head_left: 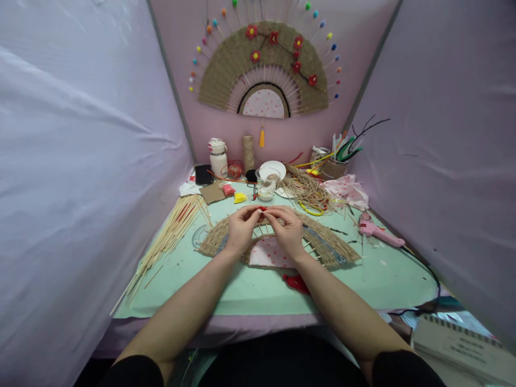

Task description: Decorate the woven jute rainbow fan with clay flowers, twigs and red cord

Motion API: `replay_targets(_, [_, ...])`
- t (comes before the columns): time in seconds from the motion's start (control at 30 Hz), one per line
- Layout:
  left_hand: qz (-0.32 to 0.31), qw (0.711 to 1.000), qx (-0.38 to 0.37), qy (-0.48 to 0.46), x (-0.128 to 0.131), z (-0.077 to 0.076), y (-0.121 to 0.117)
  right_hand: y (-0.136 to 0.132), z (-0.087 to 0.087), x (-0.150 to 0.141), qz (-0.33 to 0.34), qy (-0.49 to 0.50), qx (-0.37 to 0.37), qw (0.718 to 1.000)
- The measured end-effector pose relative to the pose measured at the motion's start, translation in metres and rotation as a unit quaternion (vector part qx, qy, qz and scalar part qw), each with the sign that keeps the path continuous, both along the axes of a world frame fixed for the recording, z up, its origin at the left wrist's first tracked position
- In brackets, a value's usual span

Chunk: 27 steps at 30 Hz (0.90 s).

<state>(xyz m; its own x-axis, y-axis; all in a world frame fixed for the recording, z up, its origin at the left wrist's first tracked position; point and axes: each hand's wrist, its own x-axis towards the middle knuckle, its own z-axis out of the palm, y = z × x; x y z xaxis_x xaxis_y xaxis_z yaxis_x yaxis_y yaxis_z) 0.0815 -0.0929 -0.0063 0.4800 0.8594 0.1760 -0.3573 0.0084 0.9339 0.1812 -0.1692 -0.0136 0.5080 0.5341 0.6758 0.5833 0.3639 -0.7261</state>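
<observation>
Above a half-round woven twine fan [215, 241], my left hand [241, 228] and my right hand [288, 230] meet with fingers pinched together. Between the fingertips shows a small red piece [263, 208], soft-looking and partly hidden by the fingers. A pale speck or tip shows beside it; I cannot make out what it is. The fan lies flat, with blue-grey strips and a white, pink-dotted centre [269, 252] beneath my wrists. Near my right forearm lies a red packet [297, 284], partly covered by the arm.
Thin wooden sticks [169, 236] lie left. A pink glue gun [379, 231] with a black cord is at right. Behind stand a clear cup [266, 188], white bottle [218, 159], twine spool [248, 153] and twine heap [308, 188]. A finished fan [221, 70] hangs on the back wall.
</observation>
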Motion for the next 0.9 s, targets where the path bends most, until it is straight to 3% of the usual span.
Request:
replay_targets(0.13, [-0.003, 0.997, -0.076, -0.032, 0.003, 0.001, 0.002, -0.001, 0.0, -0.002, -0.034, -0.07, 0.013, 0.997])
replay_targets(0.6, [-0.016, 0.98, -0.185, -0.072, 0.006, -0.003, 0.003, 0.001, -0.009, -0.008, -0.062, -0.193, 0.025, 0.979])
replay_targets(0.7, [-0.011, 0.981, -0.181, -0.066, 0.004, -0.001, 0.007, 0.003, -0.01, -0.007, -0.037, -0.179, 0.03, 0.983])
replay_targets(0.9, [-0.031, 0.989, -0.143, -0.024, -0.002, 0.006, 0.011, 0.005, -0.009, 0.0, -0.02, -0.059, 0.017, 0.998])
